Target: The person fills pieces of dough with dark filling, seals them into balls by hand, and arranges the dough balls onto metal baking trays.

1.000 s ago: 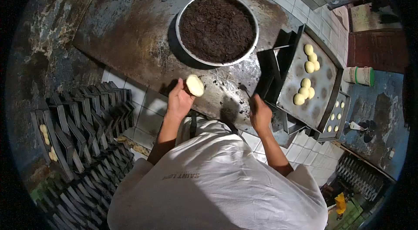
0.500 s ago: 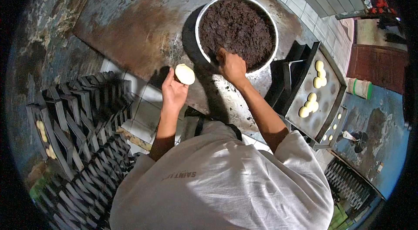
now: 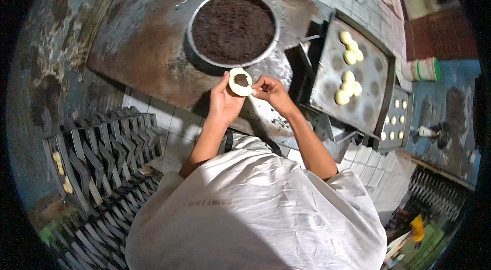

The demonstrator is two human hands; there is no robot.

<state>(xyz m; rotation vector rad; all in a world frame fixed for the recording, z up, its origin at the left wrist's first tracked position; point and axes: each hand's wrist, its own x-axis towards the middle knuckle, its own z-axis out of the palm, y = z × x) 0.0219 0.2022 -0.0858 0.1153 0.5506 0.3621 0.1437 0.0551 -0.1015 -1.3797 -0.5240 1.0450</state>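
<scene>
My left hand (image 3: 225, 101) holds a flattened round of pale dough (image 3: 240, 90) near the table's front edge. A dark lump of filling (image 3: 241, 80) sits on the middle of the dough. My right hand (image 3: 272, 93) is at the dough's right edge, its fingers pinched together; whether they grip a tool or the dough rim is too small to tell. Just beyond my hands stands a wide metal bowl (image 3: 191, 40) full of dark crumbly filling (image 3: 232, 27).
A raised tray (image 3: 327, 83) with several dough balls (image 3: 341, 97) is at the right, with a second tray (image 3: 396, 139) of smaller balls past it. Stacked dark metal racks (image 3: 102, 142) stand at the left. A thin spoon (image 3: 186, 0) lies behind the bowl.
My right hand has come back from the bowl to the dough. Dark filling now lies on the dough, which was bare before. The head view has shifted, moving the bowl left in the picture.
</scene>
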